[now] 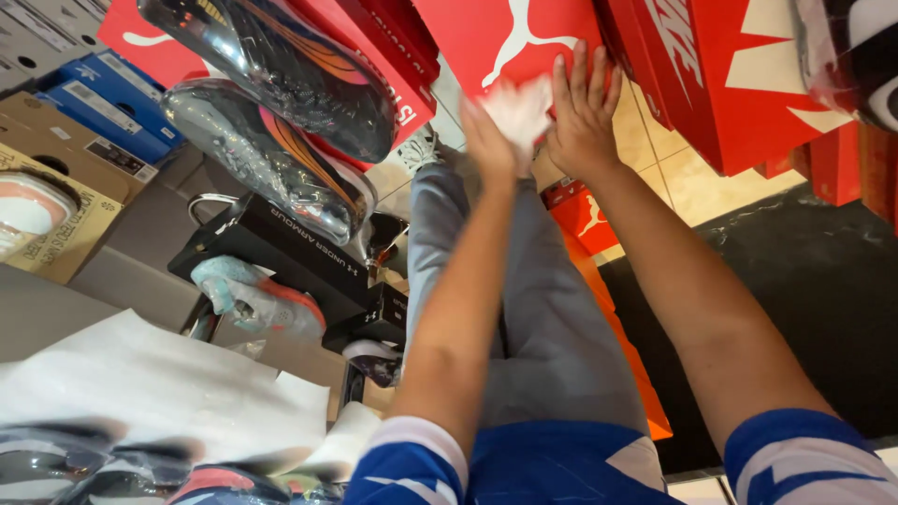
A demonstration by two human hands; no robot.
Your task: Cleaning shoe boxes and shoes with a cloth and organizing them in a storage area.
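Nearest the camera, blue-and-white striped sleeves (412,463) sit at six o'clock, with grey trousers (533,318) stretching away between the forearms. At eight o'clock lies a sheet of white wrapping paper (140,383); the things under it are blurred and cut off by the frame's edge. Farther out at nine o'clock, a black shoebox (281,248) holds a pale shoe with an orange sole (253,299).

Both arms reach toward twelve o'clock. The left hand (486,140) is smeared by motion, so whether its fingers clasp the crumpled white tissue (516,112) pressed against it cannot be told. The right hand (582,117) lies just beside, fingers straight and spread flat against a red shoebox (510,37). The tissue sits between the two hands, on that box's face.

The floor is tan tile (678,168) at two o'clock, meeting a dark mat (804,299) at three. Plastic-wrapped dark shoes (281,84) hang at eleven o'clock. More red boxes (739,75) crowd one o'clock, cropped at the top.
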